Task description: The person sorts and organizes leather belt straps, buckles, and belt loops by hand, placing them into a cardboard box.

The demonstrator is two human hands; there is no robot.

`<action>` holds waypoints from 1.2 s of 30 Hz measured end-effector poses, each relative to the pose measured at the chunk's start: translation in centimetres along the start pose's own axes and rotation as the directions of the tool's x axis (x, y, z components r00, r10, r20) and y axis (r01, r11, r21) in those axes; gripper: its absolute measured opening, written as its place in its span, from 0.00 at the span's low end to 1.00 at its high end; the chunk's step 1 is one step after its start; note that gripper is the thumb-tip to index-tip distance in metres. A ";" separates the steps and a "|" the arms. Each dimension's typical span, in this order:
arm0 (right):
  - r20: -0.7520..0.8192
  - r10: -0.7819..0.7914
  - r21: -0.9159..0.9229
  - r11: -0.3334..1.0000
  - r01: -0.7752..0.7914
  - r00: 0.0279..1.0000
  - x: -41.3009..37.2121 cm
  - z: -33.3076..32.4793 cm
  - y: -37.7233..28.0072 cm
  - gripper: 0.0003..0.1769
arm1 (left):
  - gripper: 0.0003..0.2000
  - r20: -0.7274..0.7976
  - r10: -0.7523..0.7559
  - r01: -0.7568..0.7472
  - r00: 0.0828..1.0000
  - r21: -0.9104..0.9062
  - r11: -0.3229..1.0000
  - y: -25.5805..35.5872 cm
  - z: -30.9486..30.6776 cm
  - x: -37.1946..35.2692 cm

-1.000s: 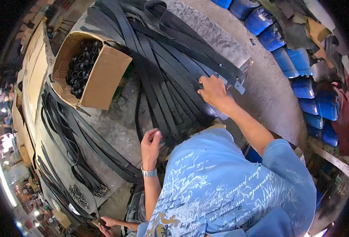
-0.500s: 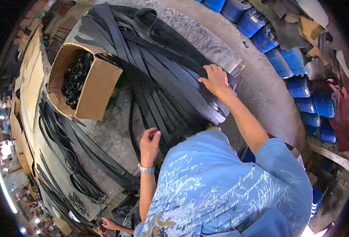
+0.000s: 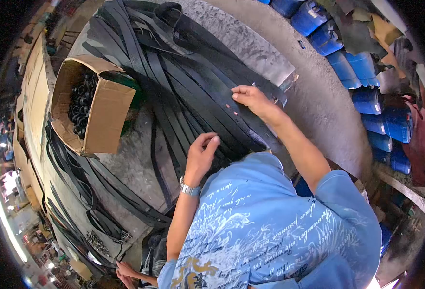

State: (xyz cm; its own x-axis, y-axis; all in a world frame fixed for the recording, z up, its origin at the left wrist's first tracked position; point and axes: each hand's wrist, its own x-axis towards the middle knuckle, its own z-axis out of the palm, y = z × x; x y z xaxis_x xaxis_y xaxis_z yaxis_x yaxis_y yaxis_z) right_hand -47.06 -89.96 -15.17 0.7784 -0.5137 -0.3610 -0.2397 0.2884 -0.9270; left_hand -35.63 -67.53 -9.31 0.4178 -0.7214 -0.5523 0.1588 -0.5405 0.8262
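Long black straps (image 3: 174, 86) lie heaped across the grey table, fanning toward the person's body. My left hand (image 3: 203, 150), with a metal watch on its wrist, hovers over the straps with its fingers curled and the thumb against them. Farther right, my right hand (image 3: 252, 100) is above the straps' right edge, its thumb and forefinger pressed together. Whatever either hand pinches is too small to make out. Two small reddish spots show on the strap beside my right hand.
An open cardboard box (image 3: 107, 115) of black rings stands on the table at left. More black straps (image 3: 111, 188) lie below it. Blue jugs (image 3: 326, 37) line the floor at right. Another person's hands (image 3: 128, 272) show at the bottom left.
My left hand has moved up and right, over the straps. My right hand has shifted left, its spread fingers now drawn together. The bright strap ends near it have gone from view.
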 end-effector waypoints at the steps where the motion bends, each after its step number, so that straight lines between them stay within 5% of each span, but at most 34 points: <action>1: 0.027 0.072 0.076 0.994 -0.073 0.997 -0.5 0.5 -0.6 0.17 | 0.18 0.050 0.009 -0.008 0.999 -0.020 1.000 0.2 0.6 0.8; 9: 0.034 0.259 0.049 0.964 -0.260 0.965 -0.6 1.4 1.9 0.18 | 0.17 0.043 -0.017 0.016 0.999 0.018 1.000 1.1 3.5 3.7; 13: 0.091 0.192 0.053 0.979 -0.198 0.977 -1.4 2.9 0.8 0.16 | 0.14 0.016 -0.095 0.094 0.995 0.068 0.993 0.6 3.8 4.3; 14: 0.083 0.139 -0.084 0.988 -0.132 0.987 -1.5 3.1 0.7 0.15 | 0.14 0.013 -0.121 0.119 0.993 0.097 0.988 0.4 3.6 4.6; 16: 0.140 0.159 -0.008 0.987 -0.159 0.977 -1.6 2.6 1.0 0.18 | 0.13 -0.029 -0.083 0.084 0.996 0.014 0.996 -0.6 2.9 4.3; 17: 0.030 0.048 -0.192 0.981 -0.041 0.998 -1.9 2.0 0.9 0.18 | 0.13 -0.050 -0.066 0.065 0.997 -0.027 0.998 -1.3 2.3 4.0; 19: -0.116 -0.228 -0.561 0.818 0.126 0.967 -2.7 0.2 0.7 0.20 | 0.14 -0.136 -0.132 0.131 0.982 -0.016 0.991 -3.2 0.5 3.3; 22: -0.112 -0.415 -0.898 0.431 0.087 0.903 -3.4 -1.7 1.7 0.25 | 0.18 -0.224 -0.139 0.144 0.965 0.006 0.990 -4.6 -0.7 2.8; 25: -0.133 -0.319 -0.899 0.437 0.021 0.938 -3.1 -1.4 1.4 0.26 | 0.20 -0.246 -0.153 0.158 0.957 0.001 0.987 -4.3 -1.0 1.8; 29: -0.047 -0.275 -0.925 0.376 0.062 0.960 -1.6 -2.6 2.7 0.22 | 0.21 -0.371 0.105 0.004 0.923 0.282 0.959 -5.1 -0.8 1.5; 31: -0.072 -0.091 -0.728 0.685 0.010 0.993 -1.7 -2.2 0.9 0.18 | 0.21 -0.360 0.316 -0.144 0.878 0.430 0.891 -5.0 -0.6 1.5; 33: -0.021 0.086 -0.347 0.934 -0.088 0.996 -2.0 -1.3 -2.2 0.13 | 0.19 -0.261 0.128 -0.095 0.957 0.136 0.986 -2.9 0.1 0.9; 35: 0.105 0.221 0.194 0.952 -0.238 0.970 -2.9 0.9 -5.1 0.10 | 0.18 -0.095 -0.042 0.030 0.995 -0.119 0.992 0.2 0.9 -0.1; 36: 0.126 0.185 0.187 0.961 -0.206 0.975 -2.9 1.9 -5.4 0.10 | 0.18 -0.038 -0.078 0.060 0.996 -0.348 0.936 0.7 1.3 -0.1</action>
State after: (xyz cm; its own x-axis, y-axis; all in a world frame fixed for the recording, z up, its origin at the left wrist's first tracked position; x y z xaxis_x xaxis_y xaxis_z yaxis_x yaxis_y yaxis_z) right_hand -46.94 -88.42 -8.94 0.7872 -0.3457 -0.5106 -0.2825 0.5338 -0.7970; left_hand -36.76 -68.42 -8.80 0.4377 -0.6604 -0.6102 0.4850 -0.3980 0.7787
